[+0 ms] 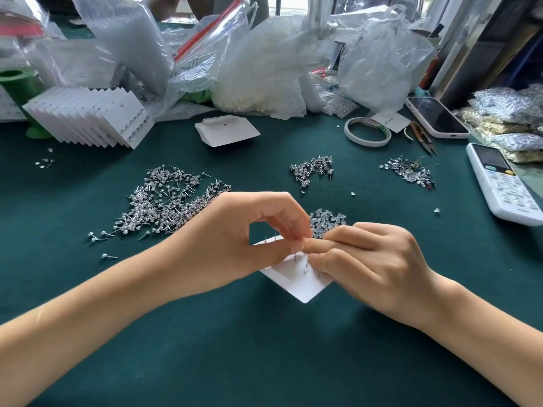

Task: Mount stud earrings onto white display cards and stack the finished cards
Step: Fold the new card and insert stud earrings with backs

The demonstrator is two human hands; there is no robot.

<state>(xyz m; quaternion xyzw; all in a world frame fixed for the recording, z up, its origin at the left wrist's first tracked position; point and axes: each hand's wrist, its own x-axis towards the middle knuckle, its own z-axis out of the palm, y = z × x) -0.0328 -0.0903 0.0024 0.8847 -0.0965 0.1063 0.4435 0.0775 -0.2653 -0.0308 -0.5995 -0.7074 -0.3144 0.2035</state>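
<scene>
A white display card (296, 282) lies tilted under both hands, back side up, with several stud posts sticking up through it. My left hand (244, 239) holds the card and pinches at a post with thumb and forefinger. My right hand (364, 262) meets it fingertip to fingertip, pinching something too small to make out. A big heap of loose stud earrings (167, 201) lies to the left. A small heap of clear earring backs (327, 221) sits just behind my fingers. A fanned stack of finished cards (88, 118) stands at the back left.
Blank cards (226, 130) lie at the back centre. Two smaller stud piles (313, 168) (410, 171) sit further right. A tape roll (367, 132), snips (421, 136), a phone (437, 116) and a white remote (502, 183) line the right side. Plastic bags (264, 66) crowd the back.
</scene>
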